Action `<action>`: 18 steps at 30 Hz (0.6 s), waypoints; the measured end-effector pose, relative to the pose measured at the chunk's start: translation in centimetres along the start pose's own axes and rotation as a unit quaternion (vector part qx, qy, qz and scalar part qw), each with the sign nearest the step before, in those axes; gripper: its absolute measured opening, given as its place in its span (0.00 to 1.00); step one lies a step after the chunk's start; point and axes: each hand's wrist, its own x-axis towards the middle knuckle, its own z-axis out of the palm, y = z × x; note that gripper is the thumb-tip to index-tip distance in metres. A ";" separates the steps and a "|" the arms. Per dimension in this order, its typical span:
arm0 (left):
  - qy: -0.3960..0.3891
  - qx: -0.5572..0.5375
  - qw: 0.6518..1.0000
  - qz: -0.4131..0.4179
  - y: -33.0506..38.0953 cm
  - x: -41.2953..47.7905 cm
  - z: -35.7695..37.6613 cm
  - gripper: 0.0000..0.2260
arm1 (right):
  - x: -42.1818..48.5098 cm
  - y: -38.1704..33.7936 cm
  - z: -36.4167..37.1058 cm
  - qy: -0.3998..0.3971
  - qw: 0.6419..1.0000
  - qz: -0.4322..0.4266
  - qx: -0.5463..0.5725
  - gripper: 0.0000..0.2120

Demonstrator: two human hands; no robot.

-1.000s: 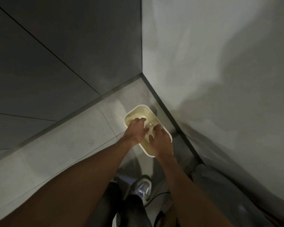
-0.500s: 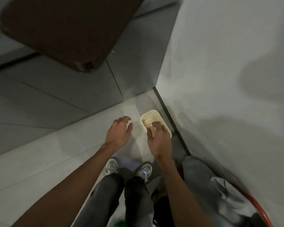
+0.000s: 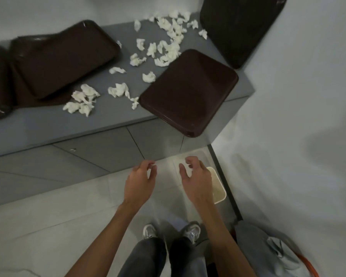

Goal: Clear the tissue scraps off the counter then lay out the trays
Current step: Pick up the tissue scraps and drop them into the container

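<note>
Both hands, left hand (image 3: 141,181) and right hand (image 3: 196,179), hang open and empty. Tissue scraps (image 3: 160,48) litter the counter (image 3: 48,124); reaching in carelessly could knock the overhanging tray (image 3: 188,92) onto the floor.

Grey counter (image 3: 38,128), plain and matt, with grey cabinet fronts (image 3: 100,150) below of a like tone. White tissue scraps (image 3: 164,50), crumpled, scattered over the grey top. Dark brown trays: one at the counter's near right corner (image 3: 188,90), one at the left (image 3: 62,58), both plain and slightly glossy; a further tray leaning at the far right (image 3: 238,27) reads almost black. Pale grey-white floor tiles (image 3: 48,220) with thin darker joints. Off-white walls (image 3: 298,96). Cream bin (image 3: 218,188) on the floor. Dark grey trousers (image 3: 148,258); silver-grey shoes (image 3: 192,230). Grey cloth bundle (image 3: 268,250) at lower right, with an orange-red rim (image 3: 310,266) beside it.
</note>
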 end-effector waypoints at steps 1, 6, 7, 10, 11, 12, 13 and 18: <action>0.008 -0.007 1.000 -0.001 -0.4 0.2 -1.6 0.09 | 0.1 -1.7 0.0 -0.001 1.000 -0.005 0.006 0.14; 0.047 -0.050 0.998 -0.013 -2.0 2.1 -8.2 0.06 | 1.4 -8.9 1.0 -0.007 0.999 -0.048 0.007 0.15; 0.054 -0.055 0.997 -0.013 -2.2 2.6 -9.3 0.05 | 1.8 -10.2 1.2 -0.014 0.998 -0.055 0.007 0.15; 0.071 -0.063 0.995 -0.023 -2.5 4.4 -12.1 0.06 | 3.3 -13.6 1.6 -0.036 0.996 -0.077 0.019 0.14; 0.078 -0.064 0.995 -0.025 -2.7 5.1 -12.7 0.06 | 3.9 -14.5 1.7 -0.037 0.995 -0.089 0.024 0.13; 0.082 -0.068 0.994 -0.025 -2.8 5.8 -13.3 0.06 | 4.7 -15.3 2.0 -0.038 0.994 -0.098 0.029 0.13; 0.085 -0.072 0.994 -0.023 -2.9 6.6 -13.8 0.06 | 5.5 -16.0 2.3 -0.037 0.993 -0.106 0.033 0.12; 0.089 -0.076 0.993 -0.029 -3.2 11.4 -15.5 0.06 | 10.5 -18.8 3.7 -0.031 0.990 -0.135 0.029 0.09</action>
